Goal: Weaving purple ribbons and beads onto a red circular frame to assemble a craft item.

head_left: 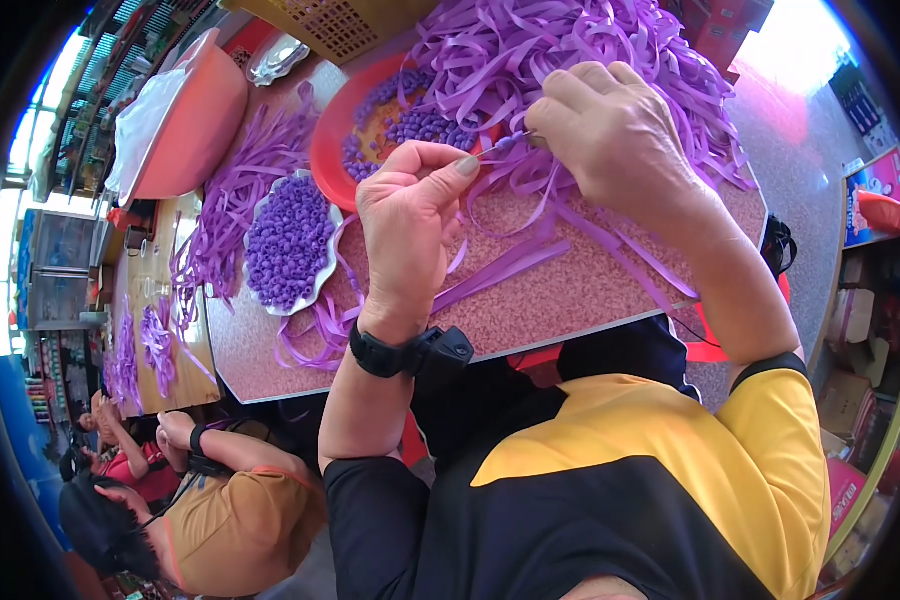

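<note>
Above the table, my left hand [410,215] pinches one end of a thin needle-like wire [485,153] between thumb and forefinger. Small purple beads [508,144] appear to sit along it. At their other side my right hand [610,135] has its fingers closed; what exactly lies between the fingertips is partly hidden. Purple ribbons [530,60] are heaped beneath and behind my right hand, with loose strands trailing toward me. A red-orange basin [328,150] holding purple beads lies behind my left hand. To its left stands a scalloped white dish [332,262] full of purple beads.
More purple ribbons [235,180] lie on the table's left side. Beyond them are a large pink-orange basin [205,130] with a white liner and a yellow basket [335,28]. Other people sit at lower left, one in an orange shirt [235,515]. Shelves with boxes [850,400] line the right.
</note>
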`<control>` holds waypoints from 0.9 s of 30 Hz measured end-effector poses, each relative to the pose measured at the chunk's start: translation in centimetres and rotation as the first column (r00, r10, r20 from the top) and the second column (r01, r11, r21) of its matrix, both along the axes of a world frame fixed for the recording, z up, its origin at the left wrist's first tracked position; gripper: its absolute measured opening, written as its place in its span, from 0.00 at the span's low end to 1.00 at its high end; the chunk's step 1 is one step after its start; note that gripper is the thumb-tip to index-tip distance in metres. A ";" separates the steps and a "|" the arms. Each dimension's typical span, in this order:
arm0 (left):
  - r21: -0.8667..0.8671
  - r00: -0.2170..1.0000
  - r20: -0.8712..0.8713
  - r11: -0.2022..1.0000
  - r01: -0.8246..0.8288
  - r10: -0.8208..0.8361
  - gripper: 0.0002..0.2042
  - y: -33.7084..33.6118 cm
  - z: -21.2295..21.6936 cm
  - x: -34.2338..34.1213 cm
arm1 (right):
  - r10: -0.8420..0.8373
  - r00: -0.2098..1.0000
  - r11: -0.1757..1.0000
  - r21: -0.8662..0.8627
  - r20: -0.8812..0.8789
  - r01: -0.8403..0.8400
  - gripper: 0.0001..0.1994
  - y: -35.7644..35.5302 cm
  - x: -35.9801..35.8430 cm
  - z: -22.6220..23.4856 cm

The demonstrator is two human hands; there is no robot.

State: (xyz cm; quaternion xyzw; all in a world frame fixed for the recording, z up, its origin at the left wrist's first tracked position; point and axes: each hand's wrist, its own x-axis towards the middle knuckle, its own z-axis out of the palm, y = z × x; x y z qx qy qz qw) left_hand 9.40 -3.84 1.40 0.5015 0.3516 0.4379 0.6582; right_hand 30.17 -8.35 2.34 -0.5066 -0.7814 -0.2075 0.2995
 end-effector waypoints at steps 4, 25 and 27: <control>-0.001 0.997 -0.040 0.998 0.066 -0.066 0.03 -0.1 -0.5 0.3 | 0.098 0.995 0.995 0.033 0.024 -0.099 0.07 -0.2 -0.9 -0.2; 0.287 0.832 -0.503 0.953 -0.095 0.234 0.06 -1.6 1.1 -7.2 | 0.160 0.739 0.847 -0.294 -0.654 -0.443 0.08 1.0 2.7 -0.4; 0.340 0.762 -0.563 0.930 -0.140 0.321 0.06 -2.2 0.4 -9.5 | -0.123 0.902 0.841 -0.526 -0.413 -0.126 0.07 0.5 1.8 0.2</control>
